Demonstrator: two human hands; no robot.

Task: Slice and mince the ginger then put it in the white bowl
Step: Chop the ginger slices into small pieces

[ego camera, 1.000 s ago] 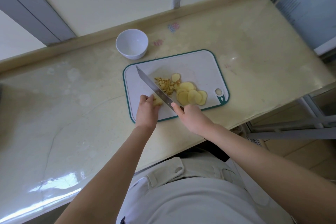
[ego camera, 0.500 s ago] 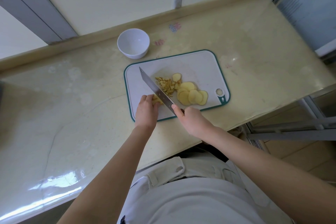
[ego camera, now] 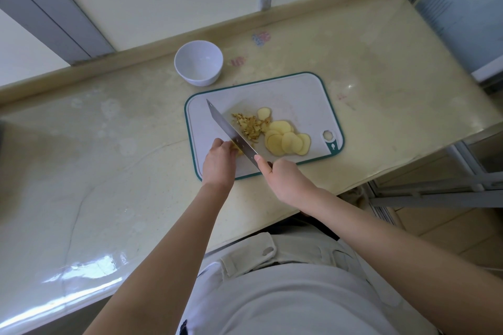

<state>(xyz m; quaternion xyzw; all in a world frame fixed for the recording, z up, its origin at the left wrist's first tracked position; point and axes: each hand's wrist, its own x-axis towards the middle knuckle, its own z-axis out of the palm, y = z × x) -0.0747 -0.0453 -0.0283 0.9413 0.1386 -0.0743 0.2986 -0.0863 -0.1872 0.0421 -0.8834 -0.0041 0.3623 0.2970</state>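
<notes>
Knife (ego camera: 230, 130) edged toward left hand (ego camera: 219, 162), one bowl (ego camera: 201, 80)

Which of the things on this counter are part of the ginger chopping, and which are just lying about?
In use: knife, gripped by the right hand; ginger piece, held by the left hand; ginger slices; minced ginger; cutting board; white bowl.
Lying about: coloured marks on the counter.

bowl (ego camera: 198, 62) behind board (ego camera: 294, 95) | slices (ego camera: 285, 141) right of mince (ego camera: 249, 125) on board
</notes>
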